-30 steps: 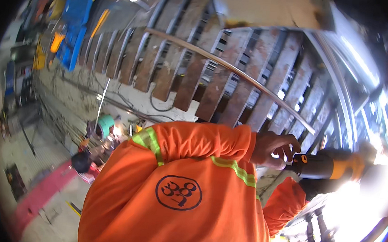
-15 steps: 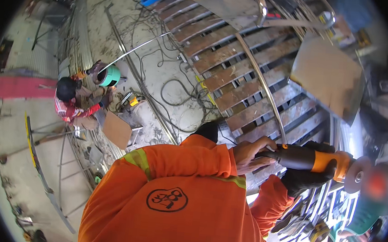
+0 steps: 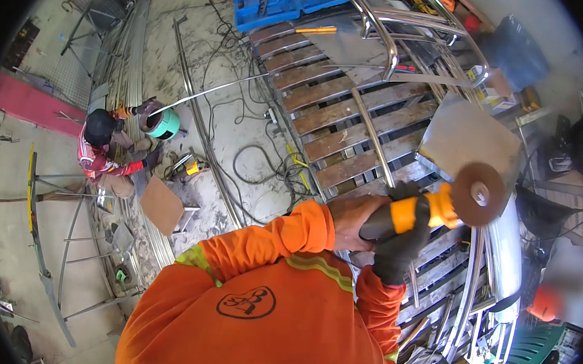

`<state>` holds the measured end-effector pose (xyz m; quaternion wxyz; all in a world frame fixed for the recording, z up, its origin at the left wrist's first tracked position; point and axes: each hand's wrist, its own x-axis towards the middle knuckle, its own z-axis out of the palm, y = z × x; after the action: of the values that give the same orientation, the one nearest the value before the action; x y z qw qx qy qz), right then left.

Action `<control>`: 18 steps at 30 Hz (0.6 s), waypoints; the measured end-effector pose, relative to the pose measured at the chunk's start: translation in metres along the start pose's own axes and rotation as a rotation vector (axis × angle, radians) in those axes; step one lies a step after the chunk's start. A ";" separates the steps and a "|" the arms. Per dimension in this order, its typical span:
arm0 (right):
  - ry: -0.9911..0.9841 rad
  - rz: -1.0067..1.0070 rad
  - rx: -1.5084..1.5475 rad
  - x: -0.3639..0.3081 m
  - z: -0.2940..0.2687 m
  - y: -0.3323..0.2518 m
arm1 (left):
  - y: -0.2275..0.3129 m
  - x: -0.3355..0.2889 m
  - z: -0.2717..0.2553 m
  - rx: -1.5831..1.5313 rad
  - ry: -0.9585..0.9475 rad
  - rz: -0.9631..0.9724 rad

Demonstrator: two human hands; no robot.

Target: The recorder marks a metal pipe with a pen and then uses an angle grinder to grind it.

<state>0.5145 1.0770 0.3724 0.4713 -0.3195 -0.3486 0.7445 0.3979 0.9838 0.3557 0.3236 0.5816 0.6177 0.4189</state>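
Cloth of an orange jacket [image 3: 242, 347] fills the lower edge. Just above it, the gloved right hand [image 3: 400, 247] is wrapped round the dark body of an angle grinder [image 3: 403, 215], and the bare left hand [image 3: 356, 222] is clasped at its rear end, fingertips hidden. The grinder is held above a slatted metal table [image 3: 350, 145], its brown disc [image 3: 477, 195] pointing right, partly covering a square panel [image 3: 459, 131]. A metal tube [image 3: 371, 128] lies across the slats. Farther off are a bent tubular frame [image 3: 385, 41] and an open blue case [image 3: 268, 18]. Leftward, a co-worker [image 3: 102, 162] crouches beside a green drum [image 3: 164, 126].
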 end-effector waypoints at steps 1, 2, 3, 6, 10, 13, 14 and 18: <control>-0.028 0.037 -0.072 0.000 0.005 0.000 | -0.001 0.005 -0.003 -0.079 -0.053 -0.087; -0.064 0.062 -0.097 0.005 -0.002 0.010 | -0.004 0.004 -0.003 -0.074 -0.060 -0.079; -0.179 0.101 -0.296 0.012 -0.001 0.005 | -0.009 0.000 -0.005 -0.124 0.040 -0.111; -0.552 0.073 -0.857 0.021 0.017 -0.023 | -0.030 -0.011 -0.021 -0.109 0.366 -0.031; -0.488 -0.011 -1.013 0.010 -0.023 -0.021 | -0.083 -0.028 -0.070 -0.127 0.527 -0.447; -0.374 0.214 -0.841 -0.001 -0.050 -0.031 | -0.112 -0.027 -0.114 0.049 0.562 -0.591; -0.338 0.324 -0.809 -0.004 -0.058 -0.034 | -0.120 -0.024 -0.124 0.071 0.600 -0.687; -0.626 -0.238 -1.322 -0.011 -0.112 -0.019 | -0.163 -0.010 -0.158 0.227 0.705 -0.805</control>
<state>0.6177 1.0972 0.3279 0.1367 -0.2694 -0.8746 0.3791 0.1859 0.9562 0.2792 0.1671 0.1546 0.9039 0.3622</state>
